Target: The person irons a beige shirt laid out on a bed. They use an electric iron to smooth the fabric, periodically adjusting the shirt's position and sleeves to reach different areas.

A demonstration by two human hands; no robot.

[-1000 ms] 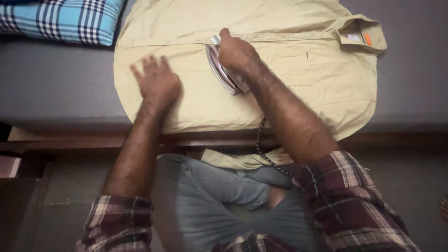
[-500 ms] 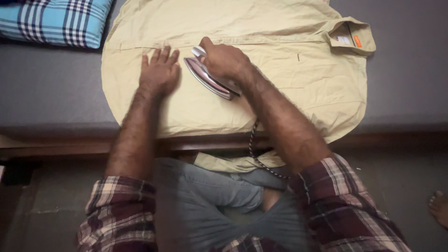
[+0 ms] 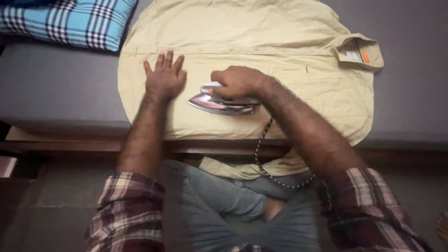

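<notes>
Gripping the iron (image 3: 223,101) by its handle, the right hand (image 3: 238,81) should glide evenly over the beige shirt (image 3: 289,88) toward the left hand (image 3: 164,80), pressed flat, fingers spread, just beside it.

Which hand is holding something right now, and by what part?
The right hand grips the iron by its top handle. The left hand holds nothing, lying flat on the beige shirt.

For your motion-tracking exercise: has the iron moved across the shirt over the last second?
Yes. The iron has slid from the shirt's button placket seam toward its near hem, nose swung toward the left hand.
</notes>
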